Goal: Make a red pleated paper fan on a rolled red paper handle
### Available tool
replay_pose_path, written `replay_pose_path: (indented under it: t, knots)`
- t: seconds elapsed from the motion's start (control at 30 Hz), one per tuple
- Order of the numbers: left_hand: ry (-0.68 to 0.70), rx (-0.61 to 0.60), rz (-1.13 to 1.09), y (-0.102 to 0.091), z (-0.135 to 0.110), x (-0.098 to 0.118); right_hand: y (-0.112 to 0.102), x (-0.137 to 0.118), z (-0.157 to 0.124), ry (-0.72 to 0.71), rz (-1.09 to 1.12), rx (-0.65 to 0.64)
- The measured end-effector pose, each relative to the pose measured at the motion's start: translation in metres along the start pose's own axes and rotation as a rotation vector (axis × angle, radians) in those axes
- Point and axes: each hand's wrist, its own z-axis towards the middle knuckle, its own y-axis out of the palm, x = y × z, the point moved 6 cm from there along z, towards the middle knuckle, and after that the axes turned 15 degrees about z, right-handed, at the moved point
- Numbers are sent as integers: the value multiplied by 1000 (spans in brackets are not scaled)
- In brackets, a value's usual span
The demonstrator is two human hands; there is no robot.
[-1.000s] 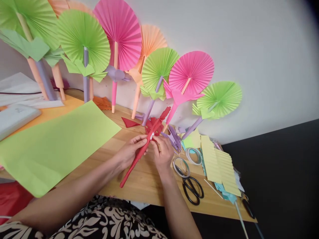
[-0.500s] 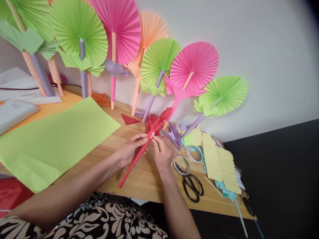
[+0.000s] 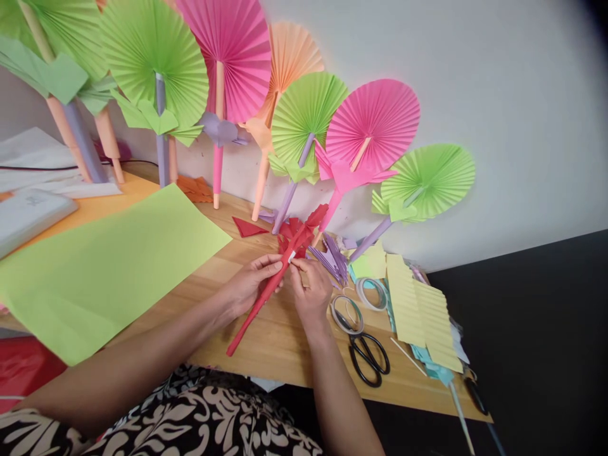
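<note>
A long red rolled paper stick (image 3: 251,313) slants over the wooden table (image 3: 280,342), lower end near the front edge, upper end at red folded paper pieces (image 3: 304,228). My left hand (image 3: 251,285) is closed around the stick's upper half. My right hand (image 3: 311,291) pinches a small white bit, seemingly tape, against the stick near its top.
Pleated paper fans on sticks, green (image 3: 152,57), pink (image 3: 373,123) and orange (image 3: 287,57), lean against the wall. A large green sheet (image 3: 104,266) lies left. Tape rolls (image 3: 346,313), black scissors (image 3: 368,358), purple strips (image 3: 332,256) and yellow pleated paper (image 3: 418,310) lie right.
Both hands keep their hold on the red stick and have barely moved. The view has shifted slightly upward and right.
</note>
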Motion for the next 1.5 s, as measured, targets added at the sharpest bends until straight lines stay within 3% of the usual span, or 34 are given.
replay_pose_path:
  t: [0.43, 0.73, 1.2, 1.5]
  knots:
    - [36, 47, 6, -2, 0, 0, 4, 3, -2, 30, -80, -40]
    - [22, 15, 22, -4, 0, -4, 0, 8, -3, 78, -111, 17]
    - [37, 13, 23, -3, 0, 0, 2, 4, -2, 22, -71, -34]
    - [31, -23, 50, -1, -1, 0, -2, 11, -5, 89, -121, 22]
